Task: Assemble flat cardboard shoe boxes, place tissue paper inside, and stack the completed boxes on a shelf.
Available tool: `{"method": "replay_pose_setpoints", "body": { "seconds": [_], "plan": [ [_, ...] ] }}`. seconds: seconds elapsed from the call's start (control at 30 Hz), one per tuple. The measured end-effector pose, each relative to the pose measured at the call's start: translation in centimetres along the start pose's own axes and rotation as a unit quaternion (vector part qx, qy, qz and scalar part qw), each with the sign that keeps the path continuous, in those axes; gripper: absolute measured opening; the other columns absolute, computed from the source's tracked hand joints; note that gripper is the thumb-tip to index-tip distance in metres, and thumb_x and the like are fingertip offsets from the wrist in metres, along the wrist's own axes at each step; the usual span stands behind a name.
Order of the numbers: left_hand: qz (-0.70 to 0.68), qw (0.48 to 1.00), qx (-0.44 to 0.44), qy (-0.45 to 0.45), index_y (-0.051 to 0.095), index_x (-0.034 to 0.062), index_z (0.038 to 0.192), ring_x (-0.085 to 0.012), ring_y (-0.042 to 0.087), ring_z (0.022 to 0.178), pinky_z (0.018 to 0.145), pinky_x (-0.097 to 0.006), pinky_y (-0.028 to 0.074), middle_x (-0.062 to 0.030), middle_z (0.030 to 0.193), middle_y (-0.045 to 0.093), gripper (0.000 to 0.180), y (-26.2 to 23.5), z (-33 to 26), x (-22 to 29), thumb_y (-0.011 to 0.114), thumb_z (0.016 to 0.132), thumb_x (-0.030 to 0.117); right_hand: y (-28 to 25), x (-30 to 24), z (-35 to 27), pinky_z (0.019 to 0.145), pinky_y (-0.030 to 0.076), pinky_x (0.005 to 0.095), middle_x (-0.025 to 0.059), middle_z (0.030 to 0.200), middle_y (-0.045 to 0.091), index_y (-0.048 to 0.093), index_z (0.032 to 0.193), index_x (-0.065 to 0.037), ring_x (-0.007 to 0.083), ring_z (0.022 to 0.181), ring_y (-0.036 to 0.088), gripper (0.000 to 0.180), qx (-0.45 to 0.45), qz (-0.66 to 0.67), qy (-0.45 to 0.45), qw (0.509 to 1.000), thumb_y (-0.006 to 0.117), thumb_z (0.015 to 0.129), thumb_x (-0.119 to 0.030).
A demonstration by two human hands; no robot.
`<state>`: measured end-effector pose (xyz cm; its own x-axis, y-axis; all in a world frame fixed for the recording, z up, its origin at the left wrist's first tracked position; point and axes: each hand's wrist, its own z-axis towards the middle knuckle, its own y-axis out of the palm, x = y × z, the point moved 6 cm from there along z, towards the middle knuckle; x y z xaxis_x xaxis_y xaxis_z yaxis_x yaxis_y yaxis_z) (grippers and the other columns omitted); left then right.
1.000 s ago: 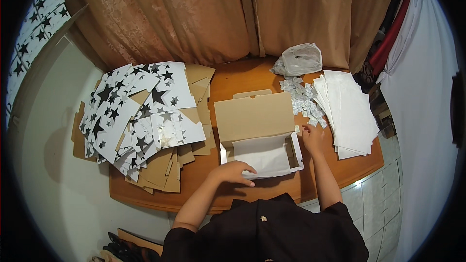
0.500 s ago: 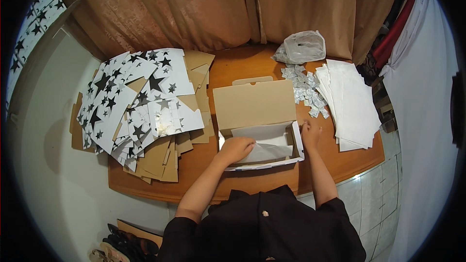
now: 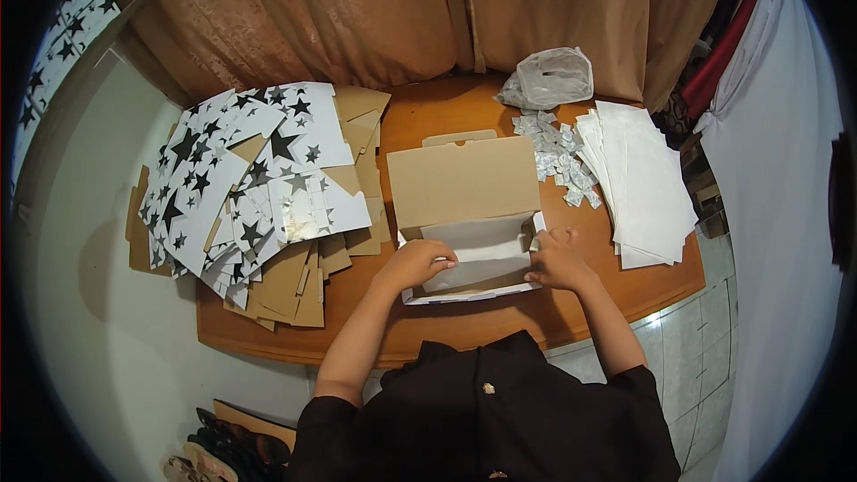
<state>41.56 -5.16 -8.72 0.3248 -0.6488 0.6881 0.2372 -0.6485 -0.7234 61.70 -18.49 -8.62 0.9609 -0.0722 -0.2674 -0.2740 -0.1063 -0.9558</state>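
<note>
Carton (image 3: 463, 180) centred on the table before you, long axis left-right, lid raised along its far edge; white paper (image 3: 482, 273) lengthwise inside. Wooden table (image 3: 436, 112), left to right: star-printed flattened boxes (image 3: 259, 174), small sachets (image 3: 562, 159), white sheets (image 3: 636, 183). Brown curtains (image 3: 357, 18) behind. Your left hand (image 3: 418, 265): half-curled by the paper's left end, grip unclear. Your right hand (image 3: 562, 261): fingers bent at the carton's right end; can't tell whether grasping.

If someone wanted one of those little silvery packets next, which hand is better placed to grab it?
Probably the right hand: it is at the right end of the open box, nearer the packets. The left hand is at the box's left end, farther from them.
</note>
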Motion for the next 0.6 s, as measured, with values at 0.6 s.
{"method": "replay_pose_setpoints", "body": {
  "seconds": [0.6],
  "plan": [
    [0.221, 0.974, 0.059, 0.008, 0.064, 0.0132, 0.097, -0.0268, 0.060, 0.084, 0.070, -0.040, 0.046, -0.0080, 0.092, 0.063, 0.022, 4.7, 3.2, -3.0, 0.065, 0.078, 0.024, 2.0, -3.4, 0.7, 0.092, 0.024, 0.0611, 0.0120, 0.099, 0.050, 0.068, 0.099, -0.018, 0.0293, 0.102, 0.044, 0.026, 0.110, 0.010, 0.033, 0.993, 0.053, 0.082, -0.032]
  ]
}}
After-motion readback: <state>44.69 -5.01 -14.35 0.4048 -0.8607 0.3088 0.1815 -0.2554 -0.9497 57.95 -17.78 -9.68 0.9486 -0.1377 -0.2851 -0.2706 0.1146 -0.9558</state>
